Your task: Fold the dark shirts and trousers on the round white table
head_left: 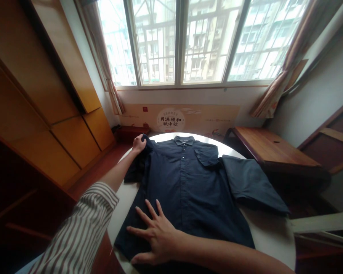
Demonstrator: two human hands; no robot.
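Observation:
A dark navy button-up shirt (185, 182) lies front side up, its collar at the far edge of a round white table (274, 230). At the shirt's far left, my left hand (139, 144) is closed on a sleeve, bunching its cloth. My right hand (158, 236) rests on the lower left of the shirt, fingers spread and holding nothing. The other sleeve is folded in over the right side of the chest.
Folded dark trousers or similar cloth (254, 184) lie right of the shirt. Another dark cloth (133, 171) sits under its left side. A wooden desk (277, 146) stands at the right, wooden cabinets (65, 125) at the left. Windows (183, 42) are ahead.

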